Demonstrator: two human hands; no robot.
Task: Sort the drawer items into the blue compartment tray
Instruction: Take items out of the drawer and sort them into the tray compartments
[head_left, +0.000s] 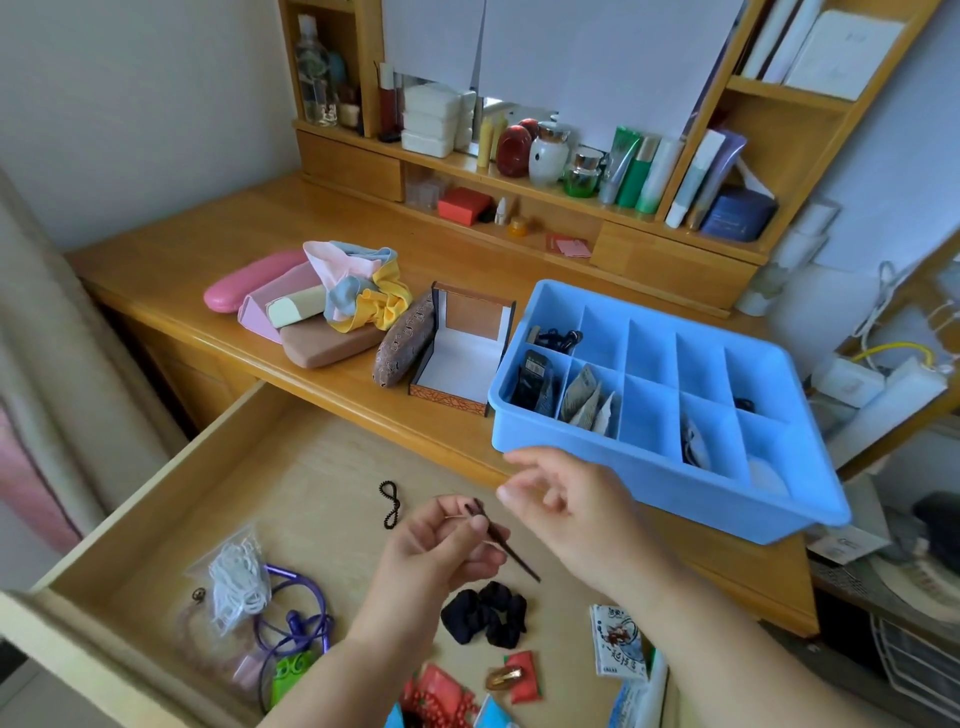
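Observation:
My left hand (441, 545) pinches a thin dark hair stick (511, 551) above the open wooden drawer (171, 483). Its fingers curl round the stick's upper end. My right hand (566, 504) hovers just right of it, fingers loosely bent, holding nothing. The blue compartment tray (670, 486) sits on the desk's front edge, right of the hands. Its left cells hold dark hair ties, a black item and paper sachets; a cell further right holds a pale item. In the drawer lie a black coil hair tie (389, 504) and a black scrunchie (485, 613).
The drawer also holds a bag of white bands (239, 582), purple cord (293, 618), red packets (522, 675) and a sachet (618, 642). On the desk stand glasses cases (249, 280), cloth scrunchies (358, 286) and an open box (462, 353). Shelves with bottles rise behind.

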